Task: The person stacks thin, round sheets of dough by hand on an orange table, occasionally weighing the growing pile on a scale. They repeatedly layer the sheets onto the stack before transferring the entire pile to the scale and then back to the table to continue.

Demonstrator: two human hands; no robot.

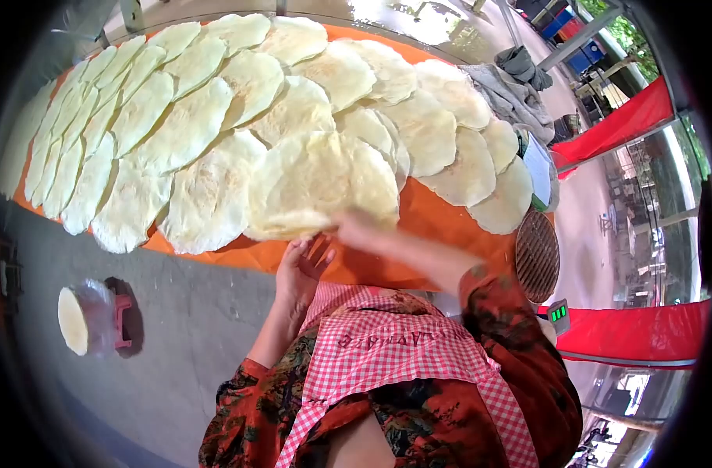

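Right fingers: the right hand (357, 230) is motion-blurred, but its fingers look closed in a pinch on the near rim of a flatbread (305, 183).
Left fingers: the left hand (300, 271) is open with the fingers loosely spread. It sits just beside that rim and holds nothing.
Flatbread: it lies at the middle of the bench's near edge, on top of its neighbours, with the near rim curled up a little.
Around it: the other flatbreads (188, 125) overlap like scales on an orange cloth (442, 222), from the left end of the bench to the right.
Right end: a round wire rack (537, 256) hangs over the near right corner, a scale (559, 312) sits just below it, and a grey cloth (512, 93) is bunched at the far right corner.
Floor: a bag (87, 318) holding one more round stands well apart on the left.
Risk, tearing: the sheet looks thin and is pinched at a single point, so it could rip if pulled before the open hand supports it.
Risk, dragging: the overlapping sheets may cling, so lifting this one could pull its neighbours off the near edge.
Risk, folding: a quick lift could crease or crack it.
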